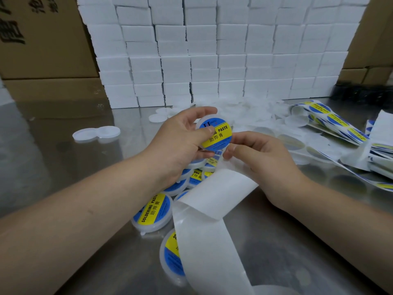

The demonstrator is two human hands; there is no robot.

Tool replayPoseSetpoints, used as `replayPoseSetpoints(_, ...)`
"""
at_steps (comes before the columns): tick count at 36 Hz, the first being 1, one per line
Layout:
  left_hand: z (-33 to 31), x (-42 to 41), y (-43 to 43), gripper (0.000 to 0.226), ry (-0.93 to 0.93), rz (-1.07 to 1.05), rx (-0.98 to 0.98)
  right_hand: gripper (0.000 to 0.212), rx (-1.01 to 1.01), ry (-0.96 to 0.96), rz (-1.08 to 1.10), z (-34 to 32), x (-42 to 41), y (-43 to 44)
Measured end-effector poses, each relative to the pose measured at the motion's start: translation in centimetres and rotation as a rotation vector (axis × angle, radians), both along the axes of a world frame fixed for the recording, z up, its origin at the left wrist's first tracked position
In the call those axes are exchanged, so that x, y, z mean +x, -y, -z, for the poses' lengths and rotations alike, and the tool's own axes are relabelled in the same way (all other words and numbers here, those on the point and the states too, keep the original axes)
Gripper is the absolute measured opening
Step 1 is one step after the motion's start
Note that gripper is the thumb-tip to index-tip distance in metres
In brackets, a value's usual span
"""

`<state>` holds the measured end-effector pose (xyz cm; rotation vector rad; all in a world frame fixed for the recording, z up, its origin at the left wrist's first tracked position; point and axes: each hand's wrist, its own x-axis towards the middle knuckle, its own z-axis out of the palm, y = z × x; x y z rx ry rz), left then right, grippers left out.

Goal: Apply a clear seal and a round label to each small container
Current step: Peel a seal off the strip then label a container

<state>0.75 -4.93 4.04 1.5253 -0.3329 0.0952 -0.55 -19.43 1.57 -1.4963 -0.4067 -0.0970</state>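
Small container [220, 136]: round, flat, held above the middle of the worktop [63, 167], face tilted toward us. Its blue-and-yellow round label [221, 128] is already on.

Left hand [180, 141] grips it, thumb across the label's left part, fingers curled behind the rim.

Right hand [261, 162] sits just below and right of the container, fingertips [228, 153] almost at its lower rim. They pinch the top end of a white backing strip [212, 201]. The strip's long axis runs from that pinch down toward the near edge, where it curls. We cannot tell whether a clear seal is lifted on the fingertips.

Our judgement: the coming move is short, up and left from the strip end to the container; the right hand is the nearer one.

Below the left hand lies a heap of labelled containers [153, 211]. Label sheets [331, 122] lie toward the right edge, and an open blank container [95, 133] toward the left. White foam blocks [212, 50] are stacked along the far edge.
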Motion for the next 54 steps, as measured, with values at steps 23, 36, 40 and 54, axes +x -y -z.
replayPoseSetpoints(23, 0.1, -0.2, 0.1, 0.047, 0.109, -0.038, 0.062, 0.028, -0.093, 0.015, 0.117, 0.2, 0.2, 0.1)
replayPoseSetpoints(36, -1.4, -0.6, -0.1, 0.045, 0.132, -0.129, -0.048, 0.033, -0.165, 0.047, 0.359, -0.3, 0.9, 0.8)
replayPoseSetpoints(40, -0.7, -0.7, 0.5, 0.038, 0.066, -0.024, 0.041, 0.023, -0.249, 0.168, 0.264, 0.2, 0.0, 0.2)
replayPoseSetpoints(54, -0.3, -1.0, 0.7, 0.037, 0.038, 0.043, 0.184, 0.015, -0.256, 0.147, 0.25, 0.7, 0.9, 0.4)
